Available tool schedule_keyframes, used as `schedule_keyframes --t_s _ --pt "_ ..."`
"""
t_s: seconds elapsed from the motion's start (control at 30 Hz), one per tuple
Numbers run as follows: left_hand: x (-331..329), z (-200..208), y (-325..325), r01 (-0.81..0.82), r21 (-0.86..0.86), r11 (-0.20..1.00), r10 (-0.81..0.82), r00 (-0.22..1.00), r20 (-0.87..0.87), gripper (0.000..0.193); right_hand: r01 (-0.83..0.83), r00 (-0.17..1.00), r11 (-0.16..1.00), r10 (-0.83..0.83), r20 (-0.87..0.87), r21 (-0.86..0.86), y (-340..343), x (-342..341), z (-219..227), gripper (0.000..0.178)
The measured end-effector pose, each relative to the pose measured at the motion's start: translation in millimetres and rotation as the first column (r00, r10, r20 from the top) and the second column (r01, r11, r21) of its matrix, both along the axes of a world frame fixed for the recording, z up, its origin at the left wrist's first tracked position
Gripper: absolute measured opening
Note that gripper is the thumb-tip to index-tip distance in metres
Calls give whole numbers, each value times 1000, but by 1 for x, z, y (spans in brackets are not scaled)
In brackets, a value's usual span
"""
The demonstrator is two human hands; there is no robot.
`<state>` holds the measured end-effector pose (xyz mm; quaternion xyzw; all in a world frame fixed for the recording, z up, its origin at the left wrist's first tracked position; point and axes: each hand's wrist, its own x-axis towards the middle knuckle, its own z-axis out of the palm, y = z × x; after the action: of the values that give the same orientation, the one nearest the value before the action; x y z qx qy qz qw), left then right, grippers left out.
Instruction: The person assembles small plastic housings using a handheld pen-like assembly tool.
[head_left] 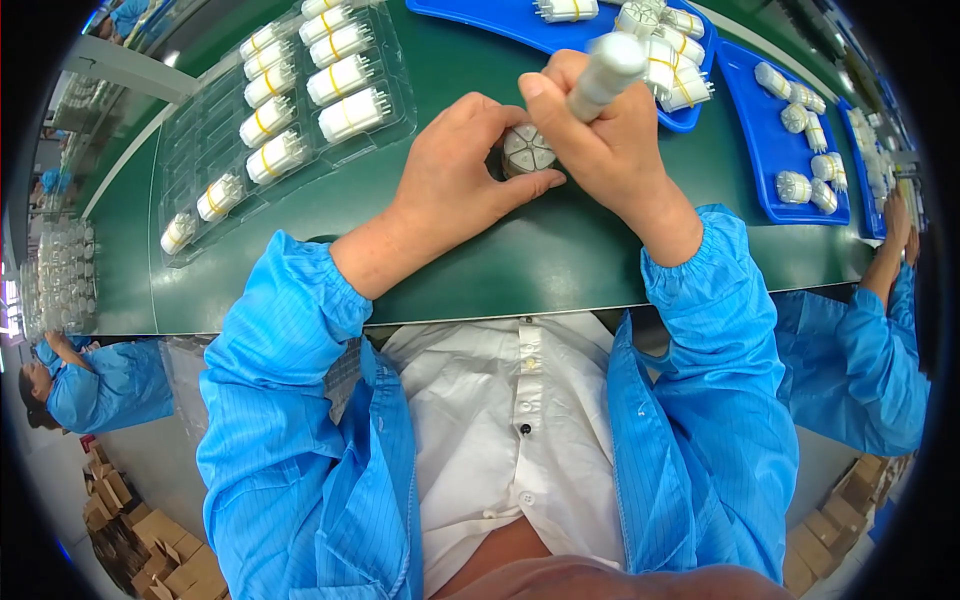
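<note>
My left hand curls its thumb and fingers around a round bundle standing on end on the green table. Its upper face is pale and split into wedge-shaped segments. Just right of it, my right hand is closed around a pale grey cylindrical handle with a rounded end pointing up toward me. The lower end of that tool is hidden by the fist. To the left, a clear plastic tray holds several white cylindrical bundles with yellow bands and thin prongs.
A blue tray with more banded bundles lies beyond my right hand. Another blue tray with bundles sits further right. Co-workers in blue sleeves are at left and right. Cardboard lies on the floor at lower left.
</note>
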<state>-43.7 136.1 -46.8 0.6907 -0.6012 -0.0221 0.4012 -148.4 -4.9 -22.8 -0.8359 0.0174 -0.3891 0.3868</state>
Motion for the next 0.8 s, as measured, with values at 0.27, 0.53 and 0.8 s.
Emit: schedule_keyframes --t_s 0.27,0.53,0.8 --pt "-7 4 5 12 -63 998 -20 993 -120 42 -107 992 876 62 110 470 -2 -10 12 31" --pt "-3 -3 0 61 -76 995 -74 981 -181 50 -53 998 979 48 30 197 -6 -6 4 29" --pt "-2 1 0 21 -33 999 -22 1000 -21 49 -53 998 997 54 22 -61 -1 0 5 33"
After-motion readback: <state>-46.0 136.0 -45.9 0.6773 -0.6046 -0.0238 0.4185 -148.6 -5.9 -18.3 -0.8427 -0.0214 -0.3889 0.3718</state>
